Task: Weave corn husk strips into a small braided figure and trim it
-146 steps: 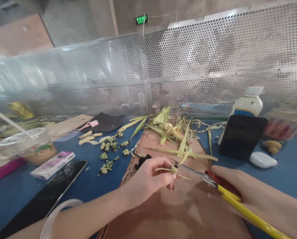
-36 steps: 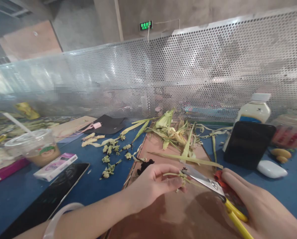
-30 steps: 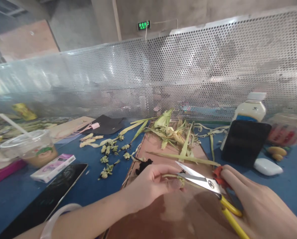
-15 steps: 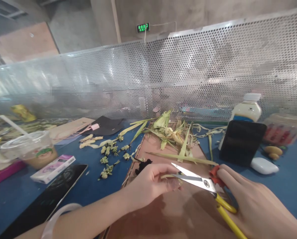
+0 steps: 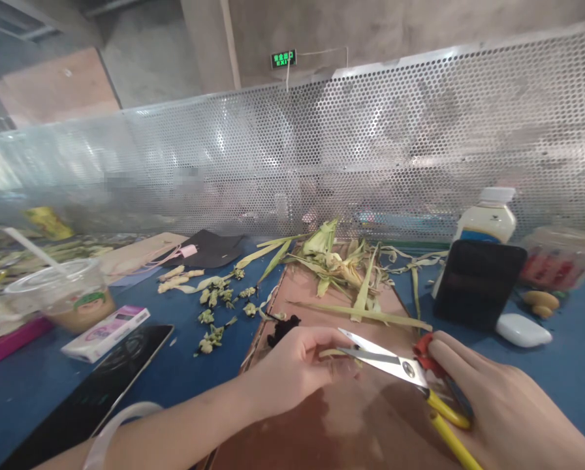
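In the head view my right hand [image 5: 503, 398] grips a pair of scissors [image 5: 409, 370] with red and yellow handles. The blades are slightly parted and point left, their tips at the fingers of my left hand [image 5: 292, 369]. That hand is closed in a pinch on a thin pale-green husk strip [image 5: 330, 353], mostly hidden by the fingers. Both hands are above a brown board [image 5: 302, 424]. Beyond them lies a heap of dried corn husks [image 5: 339, 261], with one long husk strip [image 5: 371, 313] in front. A black bundle [image 5: 281, 328] sits behind my left wrist.
Small knotted husk pieces [image 5: 217, 294] lie on the blue table [image 5: 175, 385]. To the left are a phone [image 5: 91, 398], a small box [image 5: 106, 333] and a drink cup [image 5: 77, 297]. On the right stand a dark phone [image 5: 478, 284], a bottle [image 5: 488, 219] and a white case [image 5: 523, 329].
The view has shifted very slightly. Both hands keep nearly the same pose, and the scissors stay parted at the strip in my left fingers.
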A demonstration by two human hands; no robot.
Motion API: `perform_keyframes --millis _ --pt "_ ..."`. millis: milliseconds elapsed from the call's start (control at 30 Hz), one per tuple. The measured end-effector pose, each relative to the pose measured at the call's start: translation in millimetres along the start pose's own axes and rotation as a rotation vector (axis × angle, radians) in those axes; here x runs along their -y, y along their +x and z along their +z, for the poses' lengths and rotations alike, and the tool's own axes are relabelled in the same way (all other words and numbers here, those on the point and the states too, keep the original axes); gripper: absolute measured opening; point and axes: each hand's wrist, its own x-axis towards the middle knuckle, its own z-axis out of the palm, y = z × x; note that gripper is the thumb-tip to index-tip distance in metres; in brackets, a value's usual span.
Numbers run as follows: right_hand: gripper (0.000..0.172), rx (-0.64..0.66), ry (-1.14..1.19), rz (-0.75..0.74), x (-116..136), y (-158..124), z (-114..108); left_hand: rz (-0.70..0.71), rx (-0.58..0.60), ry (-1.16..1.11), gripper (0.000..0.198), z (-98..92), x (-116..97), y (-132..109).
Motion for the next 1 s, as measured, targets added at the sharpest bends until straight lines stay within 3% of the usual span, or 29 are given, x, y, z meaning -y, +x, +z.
perform_keyframes --millis 233,500,700,833,1000 --pt "0.017 0.029 0.043 -0.034 -1 -2 0 0.012 0.041 -0.046 0.011 0.8 1 0" --pt "0.008 0.025 0.029 -0.047 -7 1 0 0.056 -0.011 -0.009 0.015 1.2 -2 1" --pt "0.01 0.017 0.046 0.035 -13 1 7 0.046 -0.024 0.031 0.017 -1.9 -4 -1" --pt "0.01 0.057 0.177 0.176 -8 5 4 0.051 -0.055 -0.032 0.02 -2.5 -5 0" --pt "0.014 0.045 0.499 0.215 4 17 -20 0.076 -0.174 -0.082 0.02 -0.9 -5 2"
